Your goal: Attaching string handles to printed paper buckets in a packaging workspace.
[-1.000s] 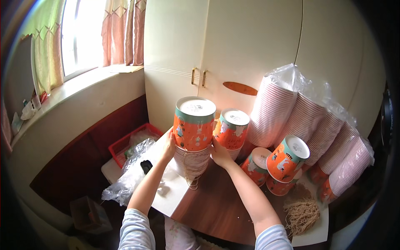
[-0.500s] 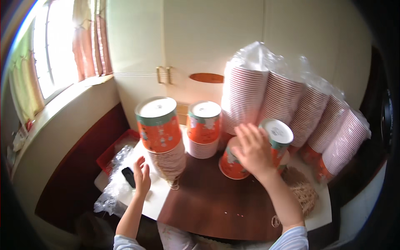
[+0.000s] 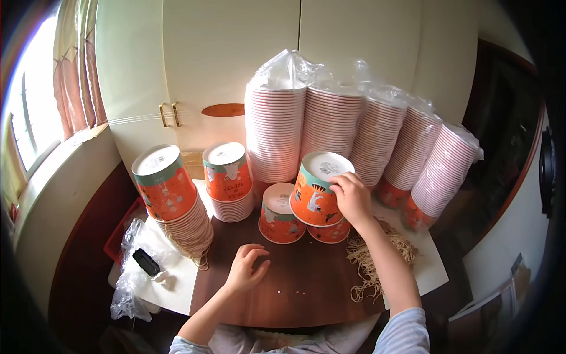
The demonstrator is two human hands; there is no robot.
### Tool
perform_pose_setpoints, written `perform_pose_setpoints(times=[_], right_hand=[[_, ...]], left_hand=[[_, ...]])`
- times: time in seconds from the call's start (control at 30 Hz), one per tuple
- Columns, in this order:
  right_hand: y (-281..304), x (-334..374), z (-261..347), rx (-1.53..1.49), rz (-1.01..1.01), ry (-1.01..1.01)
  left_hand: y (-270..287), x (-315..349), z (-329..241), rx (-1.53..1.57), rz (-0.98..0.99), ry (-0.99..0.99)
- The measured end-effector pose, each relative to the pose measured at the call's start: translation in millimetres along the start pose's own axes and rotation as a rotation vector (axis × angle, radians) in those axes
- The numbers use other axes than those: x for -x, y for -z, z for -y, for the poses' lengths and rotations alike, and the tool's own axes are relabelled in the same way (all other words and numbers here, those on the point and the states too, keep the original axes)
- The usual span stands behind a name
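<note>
An orange paper bucket [image 3: 315, 197] with a green band and a white base is upside down near the middle, slightly tilted. My right hand [image 3: 352, 194] grips its upper right side, fingers and thumb at the base's edge. Under it another orange bucket [image 3: 330, 233] partly shows, mouth down on the table; whether the two touch I cannot tell. Just to the left stands a third upturned bucket [image 3: 280, 227]. My left hand [image 3: 246, 268] hovers over the brown tabletop [image 3: 259, 307], holding nothing, fingers loosely curved and apart.
Tall plastic-wrapped stacks of paper buckets [image 3: 276, 130] line the back and right. Two upturned bucket stacks [image 3: 171, 192] [image 3: 227, 177] stand at left, the nearer one with string around it. Tangled string [image 3: 374, 265] lies at right. Crumpled plastic [image 3: 127, 295] and a black object [image 3: 145, 262] are at left.
The view has turned right. My right hand has gone from above the lower bucket to a grip on the upper one. My left hand has moved right, from beside the string-wrapped stack to over the tabletop.
</note>
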State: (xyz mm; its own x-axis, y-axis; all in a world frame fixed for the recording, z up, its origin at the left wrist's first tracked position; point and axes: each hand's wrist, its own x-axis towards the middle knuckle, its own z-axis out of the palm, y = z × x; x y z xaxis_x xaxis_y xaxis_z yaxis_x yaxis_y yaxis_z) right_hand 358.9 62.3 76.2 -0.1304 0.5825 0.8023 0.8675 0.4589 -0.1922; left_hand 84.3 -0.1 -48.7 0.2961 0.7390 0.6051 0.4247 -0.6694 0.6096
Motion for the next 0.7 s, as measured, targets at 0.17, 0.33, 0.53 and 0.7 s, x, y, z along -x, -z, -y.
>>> perform_pose_setpoints(times=[0.17, 0.33, 0.53, 0.7], right_hand=[[61, -3, 25, -0.567, 0.016, -0.228], [69, 37, 1, -1.212, 0.251, -0.909], [12, 150, -17, -1.543, 0.315, -1.229], [27, 185, 14, -1.522, 0.246, -1.288]], left_hand=[[16, -5, -1, -0.133, -0.106, -0.077], [25, -14, -20, 0.593, 0.111, 0.224], [11, -3, -46, 0.558, 0.081, 0.328], [2, 12, -27, 0.606, -0.064, 0.491]])
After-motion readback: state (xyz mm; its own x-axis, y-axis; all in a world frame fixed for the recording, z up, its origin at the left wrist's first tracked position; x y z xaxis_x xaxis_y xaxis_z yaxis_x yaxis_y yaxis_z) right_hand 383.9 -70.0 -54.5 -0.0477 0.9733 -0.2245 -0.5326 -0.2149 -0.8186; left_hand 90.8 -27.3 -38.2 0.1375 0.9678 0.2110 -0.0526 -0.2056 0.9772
